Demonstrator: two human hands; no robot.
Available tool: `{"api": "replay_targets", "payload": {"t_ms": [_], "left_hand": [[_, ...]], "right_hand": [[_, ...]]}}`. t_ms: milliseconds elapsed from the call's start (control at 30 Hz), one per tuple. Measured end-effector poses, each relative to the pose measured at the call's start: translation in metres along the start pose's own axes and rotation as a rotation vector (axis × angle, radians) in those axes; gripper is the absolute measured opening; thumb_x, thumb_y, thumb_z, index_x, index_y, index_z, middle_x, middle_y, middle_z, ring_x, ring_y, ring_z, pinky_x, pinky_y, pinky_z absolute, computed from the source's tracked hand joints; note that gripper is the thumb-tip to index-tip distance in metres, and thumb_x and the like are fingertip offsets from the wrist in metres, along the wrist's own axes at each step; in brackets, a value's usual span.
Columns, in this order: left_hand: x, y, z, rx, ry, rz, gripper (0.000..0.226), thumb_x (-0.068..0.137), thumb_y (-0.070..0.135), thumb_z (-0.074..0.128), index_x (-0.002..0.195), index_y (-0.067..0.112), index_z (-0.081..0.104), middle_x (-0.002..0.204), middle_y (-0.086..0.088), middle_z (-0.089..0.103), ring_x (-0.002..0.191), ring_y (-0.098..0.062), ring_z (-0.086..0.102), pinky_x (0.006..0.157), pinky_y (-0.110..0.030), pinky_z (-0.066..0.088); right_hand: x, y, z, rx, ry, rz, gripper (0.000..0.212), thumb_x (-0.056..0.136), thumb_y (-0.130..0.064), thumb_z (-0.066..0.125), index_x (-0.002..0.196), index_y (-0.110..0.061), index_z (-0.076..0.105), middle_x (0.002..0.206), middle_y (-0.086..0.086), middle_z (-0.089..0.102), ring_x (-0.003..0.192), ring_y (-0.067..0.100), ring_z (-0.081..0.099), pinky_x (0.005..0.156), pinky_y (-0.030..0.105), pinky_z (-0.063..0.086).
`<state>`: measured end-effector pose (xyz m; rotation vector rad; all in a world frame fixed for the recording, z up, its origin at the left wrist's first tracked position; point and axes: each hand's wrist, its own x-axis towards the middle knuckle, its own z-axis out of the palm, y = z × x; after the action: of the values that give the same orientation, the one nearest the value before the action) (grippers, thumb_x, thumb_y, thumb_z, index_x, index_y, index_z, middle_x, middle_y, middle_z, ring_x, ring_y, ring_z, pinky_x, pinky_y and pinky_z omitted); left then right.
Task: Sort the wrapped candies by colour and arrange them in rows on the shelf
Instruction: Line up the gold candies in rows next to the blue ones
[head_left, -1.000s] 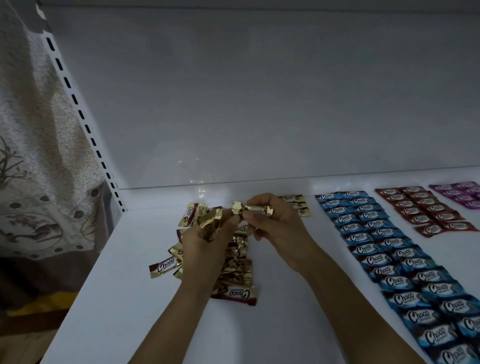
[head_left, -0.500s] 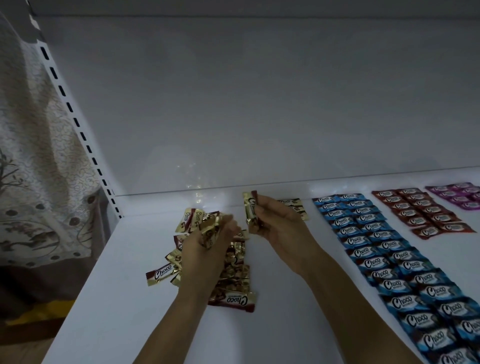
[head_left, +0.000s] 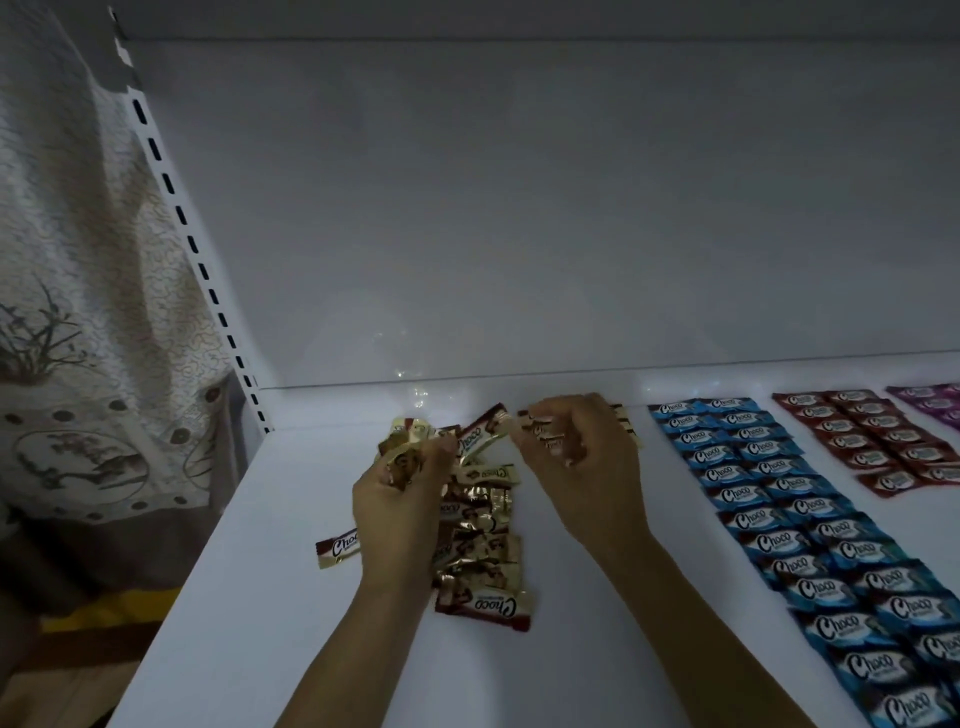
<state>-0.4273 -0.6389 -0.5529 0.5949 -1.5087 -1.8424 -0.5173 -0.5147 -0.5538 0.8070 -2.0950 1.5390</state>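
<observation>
**Both hands hold gold candies above the pile**

A white back panel (head_left: 519, 208) fills the upper frame. Below it the white shelf (head_left: 260, 597) runs across the lower half. A patterned curtain (head_left: 78, 312) hangs down the left edge, beside a slotted upright (head_left: 192, 244).

The blue candies (head_left: 810, 530) lie flat on the shelf in two neat columns, from centre right down to the lower right corner. To their right, the red candies (head_left: 872, 441) lie in shorter rows. The purple candies (head_left: 935, 402) are cut off by the right edge.

The gold pile (head_left: 480, 540) lies loose and overlapping on the shelf at lower centre, between the two forearms.

The left hand (head_left: 400, 509) is raised over the left side of that pile. Its grip is closed, fingers curled round a crumpled gold bunch (head_left: 402, 447).

The right hand (head_left: 587, 467) is up just right of the pile, near the back edge of the shelf. Its fingers are curled in, and it pinches a gold candy (head_left: 540, 431) at the fingertips.

A stray candy (head_left: 337, 545) lies alone on the shelf, just left of the left wrist.
</observation>
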Motion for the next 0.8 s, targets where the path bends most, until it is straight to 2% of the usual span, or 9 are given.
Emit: {"api": "replay_targets", "payload": {"t_ms": [67, 133, 200, 267, 367, 467, 567, 667, 800], "left_hand": [[0.003, -0.001, -0.003, -0.075, 0.053, -0.036, 0.03, 0.078, 0.031, 0.077, 0.076, 0.003, 0.067, 0.081, -0.019, 0.069, 0.082, -0.037, 0.068, 0.079, -0.064, 0.053], [0.004, 0.001, -0.002, -0.138, 0.083, -0.052, 0.02, 0.081, 0.026, 0.074, 0.083, 0.006, 0.072, 0.088, -0.023, 0.071, 0.086, -0.041, 0.068, 0.08, -0.063, 0.053], [0.002, 0.004, -0.001, -0.117, 0.054, -0.012, 0.023, 0.077, 0.031, 0.075, 0.08, 0.008, 0.071, 0.087, -0.024, 0.069, 0.086, -0.043, 0.067, 0.081, -0.063, 0.052], [0.0, 0.007, 0.0, -0.075, 0.012, 0.053, 0.025, 0.072, 0.036, 0.075, 0.074, 0.011, 0.07, 0.076, -0.017, 0.067, 0.076, -0.035, 0.066, 0.075, -0.056, 0.054], [-0.001, 0.007, 0.001, -0.055, -0.001, 0.079, 0.014, 0.079, 0.022, 0.073, 0.066, 0.017, 0.069, 0.062, -0.001, 0.061, 0.061, -0.017, 0.057, 0.062, -0.038, 0.048], [0.001, 0.003, 0.001, -0.018, -0.009, 0.085, 0.022, 0.085, 0.016, 0.07, 0.063, 0.019, 0.067, 0.057, 0.005, 0.057, 0.058, -0.011, 0.052, 0.06, -0.032, 0.044], [0.002, 0.002, 0.001, 0.103, -0.049, 0.107, 0.019, 0.085, 0.017, 0.069, 0.068, 0.022, 0.073, 0.063, 0.008, 0.067, 0.063, -0.01, 0.063, 0.065, -0.035, 0.051], [0.0, 0.001, 0.003, 0.136, -0.095, 0.08, 0.015, 0.087, 0.027, 0.067, 0.075, 0.023, 0.076, 0.075, 0.003, 0.073, 0.076, -0.018, 0.07, 0.075, -0.046, 0.056], [-0.006, 0.008, 0.007, 0.101, -0.112, 0.008, 0.029, 0.094, 0.036, 0.055, 0.073, 0.019, 0.068, 0.057, 0.005, 0.062, 0.045, -0.006, 0.048, 0.047, -0.023, 0.038]], "right_hand": [[-0.004, 0.0, 0.005, -0.036, -0.009, -0.023, 0.012, 0.08, -0.017, 0.073, 0.075, -0.022, 0.063, 0.062, -0.011, 0.051, 0.055, 0.004, 0.047, 0.051, 0.012, 0.038], [-0.004, -0.007, 0.005, 0.247, -0.11, 0.265, 0.011, 0.081, -0.012, 0.072, 0.073, -0.015, 0.065, 0.059, 0.0, 0.056, 0.046, 0.005, 0.046, 0.044, 0.019, 0.038], [-0.001, -0.014, 0.002, 0.491, -0.19, 0.505, 0.01, 0.083, -0.012, 0.07, 0.082, -0.005, 0.064, 0.069, 0.015, 0.063, 0.045, 0.012, 0.052, 0.039, 0.022, 0.038], [0.0, -0.017, 0.0, 0.539, -0.175, 0.496, 0.018, 0.082, -0.011, 0.071, 0.085, 0.001, 0.058, 0.075, 0.02, 0.064, 0.05, 0.013, 0.058, 0.04, 0.023, 0.042], [-0.001, -0.023, 0.002, 0.504, -0.203, 0.382, 0.017, 0.08, -0.006, 0.071, 0.08, 0.001, 0.055, 0.068, 0.012, 0.061, 0.058, 0.013, 0.06, 0.046, 0.019, 0.043], [-0.005, -0.025, 0.007, 0.529, -0.236, 0.532, 0.021, 0.081, -0.012, 0.071, 0.092, -0.002, 0.056, 0.073, 0.007, 0.064, 0.057, 0.011, 0.058, 0.046, 0.02, 0.042], [-0.003, -0.024, 0.005, 0.589, -0.272, 0.654, 0.01, 0.085, -0.013, 0.067, 0.09, -0.005, 0.063, 0.08, 0.005, 0.071, 0.061, 0.012, 0.062, 0.048, 0.022, 0.043], [0.008, -0.015, -0.007, 0.65, -0.103, 0.702, 0.003, 0.085, -0.008, 0.065, 0.088, -0.007, 0.065, 0.082, 0.008, 0.071, 0.064, 0.018, 0.063, 0.049, 0.025, 0.046], [0.021, 0.021, -0.035, 0.24, 0.196, 0.632, 0.015, 0.086, -0.009, 0.066, 0.099, -0.01, 0.059, 0.083, 0.01, 0.069, 0.047, 0.003, 0.06, 0.037, 0.017, 0.042]]}}
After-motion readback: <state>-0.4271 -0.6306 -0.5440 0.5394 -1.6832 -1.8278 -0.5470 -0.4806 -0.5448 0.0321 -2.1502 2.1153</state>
